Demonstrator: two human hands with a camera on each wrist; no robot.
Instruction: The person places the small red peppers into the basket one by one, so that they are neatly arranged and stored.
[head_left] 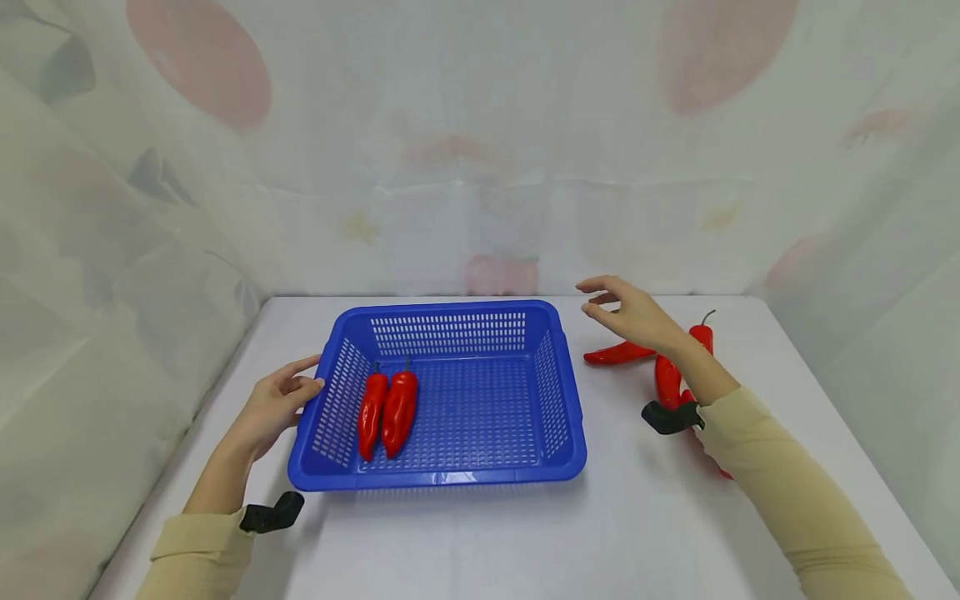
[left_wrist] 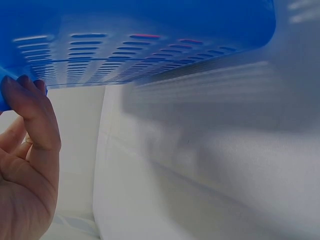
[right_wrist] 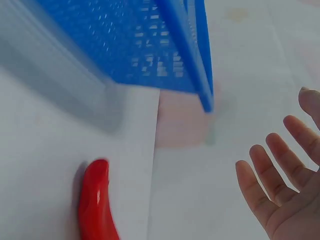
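A blue plastic basket (head_left: 442, 478) with slotted walls is in the middle of the head view. Inside, toward its left wall, two red chili peppers (head_left: 400, 412) lie side by side, stems pointing away. My left hand (head_left: 273, 402) grips the basket's left rim, thumb on top and fingers at the outside; the left wrist view shows the fingertips against the blue plastic. Beyond the basket's right rim, my right hand (head_left: 633, 317) hovers with nothing in it, fingers spread and relaxed. Below it on the table lies a red chili pepper (head_left: 618, 354); the right forearm partly hides several others.
The white table (head_left: 480, 542) has cloth walls (head_left: 420, 225) at its back and sides. To the right of the basket, another red chili pepper (head_left: 667, 382) lies near one with a long curved stem (head_left: 702, 335). A dark wrist mount (head_left: 671, 417) sticks out from the right sleeve.
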